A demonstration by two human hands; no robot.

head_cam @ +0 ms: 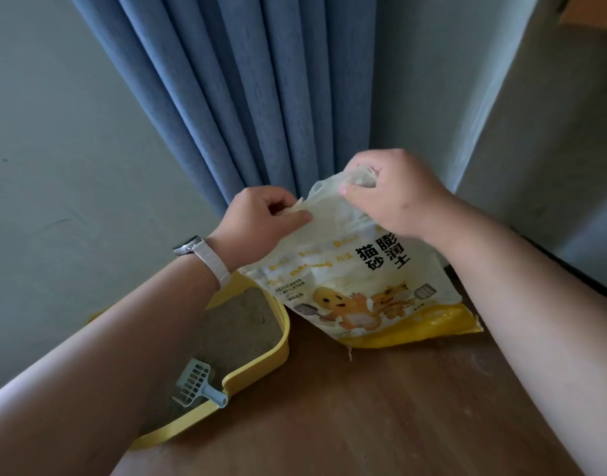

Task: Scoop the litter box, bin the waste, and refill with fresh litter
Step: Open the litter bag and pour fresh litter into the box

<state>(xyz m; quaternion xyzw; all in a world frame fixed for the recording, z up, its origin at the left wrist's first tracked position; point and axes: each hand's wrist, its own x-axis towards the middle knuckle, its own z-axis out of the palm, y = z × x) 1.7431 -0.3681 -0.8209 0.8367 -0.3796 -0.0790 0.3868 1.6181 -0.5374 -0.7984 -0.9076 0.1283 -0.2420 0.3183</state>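
The litter bag (357, 290) stands upright on the floor (381, 407), just beside the rim of the yellow litter box (283, 338) and close to the curtain (261, 97). Its crumpled top is pinched by the left hand (261, 221) and gathered in the curled fingers of the right hand (395, 194). The step in hand is judged to be opening the bag for refilling. The two sides of the mouth should be drawn apart evenly, with the base kept seated on the floor so that no litter is spilled. The scoop (195, 381) lies in the box, its handle at the near rim.
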